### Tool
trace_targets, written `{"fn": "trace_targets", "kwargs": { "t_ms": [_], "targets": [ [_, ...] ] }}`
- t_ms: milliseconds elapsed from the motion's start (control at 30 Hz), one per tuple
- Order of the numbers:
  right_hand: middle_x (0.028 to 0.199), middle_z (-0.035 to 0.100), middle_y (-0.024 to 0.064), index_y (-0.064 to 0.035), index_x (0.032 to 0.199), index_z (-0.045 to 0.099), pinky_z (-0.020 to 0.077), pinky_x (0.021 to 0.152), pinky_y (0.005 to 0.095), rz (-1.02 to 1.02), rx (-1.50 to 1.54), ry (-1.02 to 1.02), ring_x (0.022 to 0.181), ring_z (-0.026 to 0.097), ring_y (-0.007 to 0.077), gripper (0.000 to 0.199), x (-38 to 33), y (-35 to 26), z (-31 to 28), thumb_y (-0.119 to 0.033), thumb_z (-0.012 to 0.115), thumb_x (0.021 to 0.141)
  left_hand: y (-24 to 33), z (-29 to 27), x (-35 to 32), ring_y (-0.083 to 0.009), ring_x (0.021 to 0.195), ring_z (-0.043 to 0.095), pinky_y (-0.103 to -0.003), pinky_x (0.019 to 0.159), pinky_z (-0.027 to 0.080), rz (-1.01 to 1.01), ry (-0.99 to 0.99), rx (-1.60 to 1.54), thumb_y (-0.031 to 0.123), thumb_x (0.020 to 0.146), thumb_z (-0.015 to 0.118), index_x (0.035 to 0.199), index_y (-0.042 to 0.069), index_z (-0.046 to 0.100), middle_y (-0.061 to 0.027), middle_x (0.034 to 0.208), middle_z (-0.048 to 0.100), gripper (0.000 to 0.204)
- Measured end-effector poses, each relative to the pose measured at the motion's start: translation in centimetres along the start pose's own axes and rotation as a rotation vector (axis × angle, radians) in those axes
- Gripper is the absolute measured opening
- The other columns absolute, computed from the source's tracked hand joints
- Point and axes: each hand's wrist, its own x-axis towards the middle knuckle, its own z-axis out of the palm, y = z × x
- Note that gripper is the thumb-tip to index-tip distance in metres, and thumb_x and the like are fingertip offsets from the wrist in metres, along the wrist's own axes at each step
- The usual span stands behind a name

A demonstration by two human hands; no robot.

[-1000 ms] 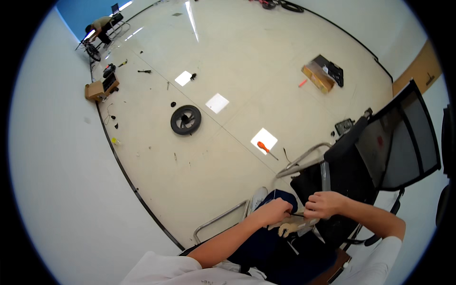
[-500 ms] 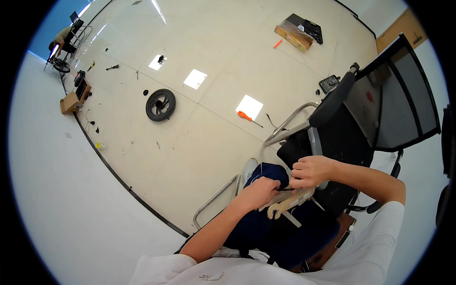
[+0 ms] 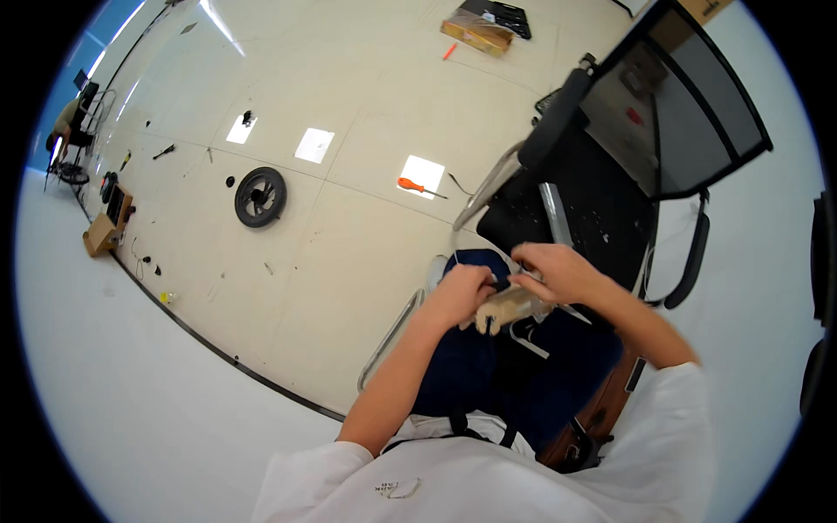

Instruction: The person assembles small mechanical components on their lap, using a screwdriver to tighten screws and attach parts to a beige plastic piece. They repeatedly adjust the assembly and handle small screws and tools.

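Over my lap lies a beige part with a rounded, slotted end (image 3: 493, 315); its other half runs under clear plastic toward my right hand. My left hand (image 3: 462, 296) is closed in a pinch just above the slotted end. A thin pale strand rises beside its fingers. My right hand (image 3: 558, 270) comes in from the right, fingers bent together, close to the left fingertips. Something small and dark shows between the two hands, too small to name. Dark blue trousers (image 3: 558, 366) lie beneath the part.
On my right stands a black mesh chair (image 3: 610, 200) with a clear-plastic roll (image 3: 555, 213) on its seat. The floor holds a black wheel (image 3: 261, 198), an orange screwdriver (image 3: 418, 186) and a cardboard box (image 3: 478, 37). Far left, a person (image 3: 65, 122) bends beside a bicycle (image 3: 73, 174).
My view has shifted, so the floor things sit further left and higher. My right hand has turned, its fingers now reaching toward the left hand. The beige part's slotted end has tilted.
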Motion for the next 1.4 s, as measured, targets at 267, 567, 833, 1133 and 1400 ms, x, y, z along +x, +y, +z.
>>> {"fn": "trace_targets", "kwargs": {
  "t_ms": [267, 567, 833, 1133, 1400],
  "targets": [
    [0.086, 0.073, 0.013, 0.0043, 0.103, 0.066, 0.0559, 0.072, 0.0292, 0.556, 0.417, 0.974, 0.078, 0.074, 0.0185, 0.022, -2.2, -5.3, 9.8, -0.011, 0.074, 0.089, 0.4, -0.4, 0.4, -0.0319, 0.076, 0.069, -0.04, 0.074, 0.054, 0.019, -0.032, 0.083, 0.013, 0.083, 0.074, 0.093, -0.001, 0.073, -0.0187, 0.084, 0.071, 0.017],
    [0.086, 0.069, 0.0205, 0.0043, 0.107, 0.059, 0.0556, 0.067, 0.0356, 0.53, 0.396, 1.079, 0.077, 0.072, 0.0295, 0.017, -0.4, -5.2, 11.3, -0.008, 0.063, 0.095, 3.0, -1.6, -0.2, -0.0297, 0.095, 0.068, -0.038, 0.086, 0.053, 0.075, 0.23, 0.146, 0.01, 0.092, 0.065, 0.112, 0.0, 0.07, -0.0135, 0.101, 0.073, 0.023],
    [0.084, 0.071, 0.0165, 0.0048, 0.097, 0.065, 0.0562, 0.07, 0.0328, 0.407, 0.461, 0.984, 0.079, 0.074, 0.025, 0.01, -1.0, -4.7, 11.2, -0.004, 0.066, 0.092, 8.2, -6.0, 4.6, -0.0239, 0.111, 0.063, -0.037, 0.088, 0.056, 0.777, -0.224, 0.912, 0.013, 0.086, 0.07, 0.111, 0.004, 0.068, -0.0069, 0.109, 0.069, 0.026],
    [0.082, 0.07, 0.0182, 0.005, 0.095, 0.066, 0.0546, 0.066, 0.0342, 0.336, 0.601, 0.992, 0.072, 0.071, 0.0274, 0.011, -1.6, -3.6, 12.7, -0.006, 0.066, 0.092, 11.4, -6.3, 8.8, -0.0192, 0.09, 0.063, -0.031, 0.074, 0.058, 1.225, -0.694, 1.297, 0.014, 0.08, 0.071, 0.078, 0.007, 0.068, -0.0019, 0.081, 0.062, 0.008],
    [0.085, 0.069, 0.0178, 0.0037, 0.099, 0.065, 0.0511, 0.065, 0.0348, 0.375, 0.448, 0.82, 0.075, 0.068, 0.0267, 0.013, -2.2, -3.3, 12.4, -0.008, 0.064, 0.095, 10.3, -6.5, 8.7, -0.021, 0.082, 0.063, -0.034, 0.066, 0.055, 1.267, -0.719, 1.244, 0.021, 0.084, 0.069, 0.072, 0.009, 0.069, -0.003, 0.073, 0.063, 0.017]
  ]
}}
